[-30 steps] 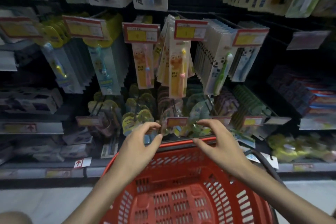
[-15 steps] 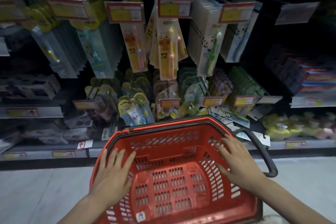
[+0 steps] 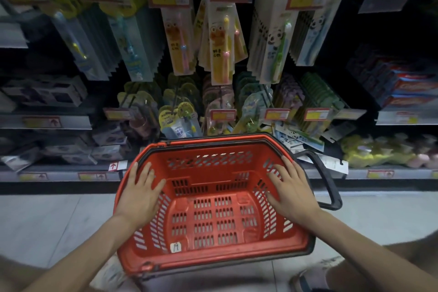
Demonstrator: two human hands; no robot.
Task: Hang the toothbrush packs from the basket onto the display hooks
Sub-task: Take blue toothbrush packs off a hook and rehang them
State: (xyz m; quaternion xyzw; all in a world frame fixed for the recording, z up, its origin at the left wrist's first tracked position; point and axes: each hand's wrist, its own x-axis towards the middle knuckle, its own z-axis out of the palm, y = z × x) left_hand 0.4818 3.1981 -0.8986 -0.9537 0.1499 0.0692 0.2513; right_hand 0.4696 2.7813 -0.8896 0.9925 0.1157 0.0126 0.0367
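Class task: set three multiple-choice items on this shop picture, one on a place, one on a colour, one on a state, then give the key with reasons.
1. Where does the left hand rest?
A. on the basket's left side
B. on a price tag
C. on the floor

2. What colour is the basket?
A. blue
B. red
C. green

3. What state is the basket in?
A. full
B. half full
C. empty

Key: 1 A, its straight fingers lie spread over that side; 2 B, walls and bottom are red; 3 C, the slotted bottom shows bare.
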